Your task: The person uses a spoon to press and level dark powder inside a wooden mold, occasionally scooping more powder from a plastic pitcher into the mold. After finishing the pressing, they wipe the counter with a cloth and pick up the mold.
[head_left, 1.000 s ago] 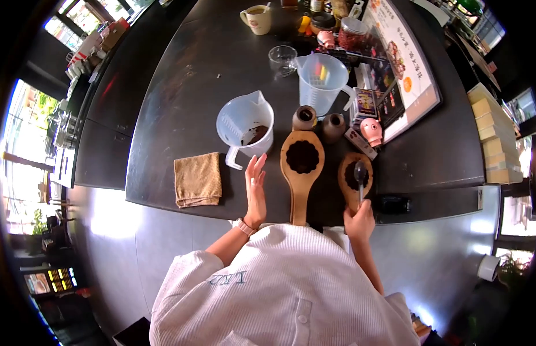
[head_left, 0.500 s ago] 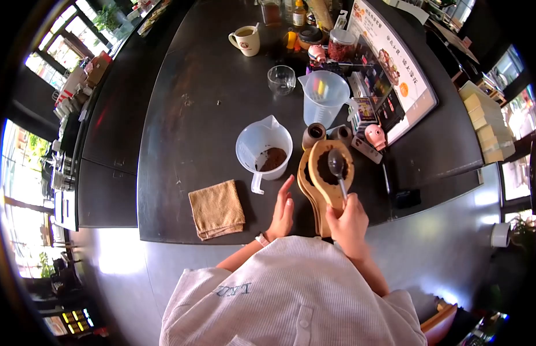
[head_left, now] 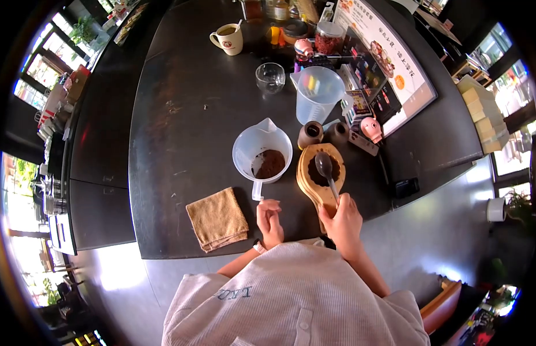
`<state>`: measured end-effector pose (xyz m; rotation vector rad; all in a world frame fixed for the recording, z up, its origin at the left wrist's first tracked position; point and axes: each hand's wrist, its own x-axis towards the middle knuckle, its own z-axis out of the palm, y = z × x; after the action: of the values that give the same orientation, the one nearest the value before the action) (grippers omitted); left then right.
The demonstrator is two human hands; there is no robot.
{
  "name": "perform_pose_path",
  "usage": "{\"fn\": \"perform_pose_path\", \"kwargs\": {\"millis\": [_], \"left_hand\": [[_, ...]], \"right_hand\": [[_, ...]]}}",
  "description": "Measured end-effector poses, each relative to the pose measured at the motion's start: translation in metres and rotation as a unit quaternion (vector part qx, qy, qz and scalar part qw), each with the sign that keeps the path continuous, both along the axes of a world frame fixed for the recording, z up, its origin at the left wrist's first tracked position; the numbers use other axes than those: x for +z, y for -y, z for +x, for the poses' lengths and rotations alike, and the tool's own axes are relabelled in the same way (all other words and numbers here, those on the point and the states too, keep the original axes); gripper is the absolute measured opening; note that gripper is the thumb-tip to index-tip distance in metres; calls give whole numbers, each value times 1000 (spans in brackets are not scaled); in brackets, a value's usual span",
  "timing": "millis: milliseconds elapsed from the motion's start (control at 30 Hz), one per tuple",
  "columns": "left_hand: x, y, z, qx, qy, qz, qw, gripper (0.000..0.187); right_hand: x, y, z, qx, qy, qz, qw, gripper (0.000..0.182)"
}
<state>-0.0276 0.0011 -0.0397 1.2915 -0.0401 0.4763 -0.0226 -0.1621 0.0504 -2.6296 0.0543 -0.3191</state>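
My right hand (head_left: pixel 344 224) is closed around the handle of a spoon (head_left: pixel 324 167), whose dark bowl lies over the scalloped hollow of a wooden paddle-shaped mould (head_left: pixel 303 171). That hand also rests by the mould's handle; whether it grips the wood is hidden. Inside, the hollow looks dark brown. Loosely bent and holding nothing, the fingers of my left hand (head_left: pixel 270 224) are just below the handle of a clear plastic measuring jug (head_left: pixel 245 151). Brown powder (head_left: pixel 270 164) covers part of the jug's bottom. A folded tan cloth (head_left: pixel 217 220) lies left of my left hand.
Two small dark pots, one of them a brown pot (head_left: pixel 310 135), stand behind the mould. Beyond are a second plastic jug (head_left: pixel 320 95), a glass cup (head_left: pixel 270 78) and a mug (head_left: pixel 227 40). A menu board (head_left: pixel 389 63) and pink pig figure (head_left: pixel 371 129) are at the right.
The upper wooden piece has come down into line with the stack beneath, the spoon still over it. My left hand has shifted left, its fingers bending toward the jug's handle.
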Motion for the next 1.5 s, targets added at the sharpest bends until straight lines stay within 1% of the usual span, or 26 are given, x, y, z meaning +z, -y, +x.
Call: {"fn": "perform_pose_path", "kwargs": {"millis": [100, 167, 200, 233, 267, 333, 367, 400, 467, 500, 533, 600, 667, 733, 767, 867, 900, 1000, 1033, 1133, 1167, 1200, 1267, 1333, 1433, 1500], "left_hand": [[2, -6, -6, 24, 33, 21, 999, 24], [0, -10, -8, 61, 73, 63, 994, 22], [-10, -9, -16, 115, 36, 35, 992, 22], [-5, -12, -10, 163, 60, 86, 981, 25], [2, -16, -3, 212, 83, 137, 964, 29], [19, -26, 3, 166, -32, 151, 974, 37], [22, -33, 6, 81, -82, 117, 986, 40], [20, -40, 15, 48, -84, 143, 985, 29], [47, -41, 24, -67, -133, 98, 984, 27], [43, -36, 28, -46, -96, 76, 991, 33], [41, -37, 30, -68, -106, 40, 991, 37], [38, -34, 29, -44, -135, 48, 989, 40], [48, -30, 24, -4, -143, 68, 987, 43], [49, -32, 16, 29, -144, 160, 976, 45], [61, -30, 13, 58, -121, 212, 968, 40], [61, -35, 11, 74, 22, 340, 937, 33], [64, -35, 8, 75, 38, 362, 928, 30], [75, -36, 7, 75, 106, 425, 896, 29], [83, -36, 9, 80, 127, 440, 886, 29], [93, -37, 6, 141, 75, 424, 892, 30], [93, -39, 5, 144, 78, 440, 883, 29], [96, -39, 6, 139, 111, 446, 877, 30], [96, -40, 6, 97, 139, 465, 869, 30], [109, -34, 8, 84, 130, 471, 868, 29], [114, -31, 11, 64, 124, 478, 867, 26], [125, -26, 12, 53, 127, 485, 864, 25]], "right_hand": [[7, 12, -2, -23, -13, 62, 998, 27], [2, 23, 1, -29, 12, 97, 995, 22], [1, 30, 4, -30, 25, 115, 993, 20], [2, 36, 8, -10, 32, 113, 993, 17], [2, 44, 12, 3, 20, 150, 988, 17], [13, 50, 25, 51, 28, 194, 979, 17], [19, 51, 35, 88, 62, 173, 979, 15], [32, 52, 44, 105, 11, 127, 986, 13], [42, 49, 66, 187, 47, 81, 978, 11], [56, 43, 74, 206, 40, 54, 976, 9], [70, 35, 82, 239, 50, 30, 969, 8], [90, 20, 95, 299, 72, -15, 951, 8], [89, 14, 113, 380, 95, -73, 917, 11], [92, 2, 119, 428, 80, -155, 887, 14], [93, -4, 121, 446, 89, -185, 872, 18], [92, -24, 122, 491, 110, -268, 821, 30], [90, -29, 121, 494, 133, -296, 807, 36], [76, -41, 116, 486, 168, -359, 779, 36], [72, -42, 116, 479, 157, -336, 796, 31], [75, -39, 119, 499, 92, -289, 812, 13], [76, -36, 117, 507, 76, -265, 816, 10], [72, -34, 113, 516, 65, -243, 819, 9], [54, -34, 105, 497, -48, -147, 854, 12], [54, -31, 95, 475, -86, -16, 876, 17], [56, -28, 93, 446, -121, 104, 881, 25], [55, -25, 98, 427, -177, 192, 866, 25]]}}
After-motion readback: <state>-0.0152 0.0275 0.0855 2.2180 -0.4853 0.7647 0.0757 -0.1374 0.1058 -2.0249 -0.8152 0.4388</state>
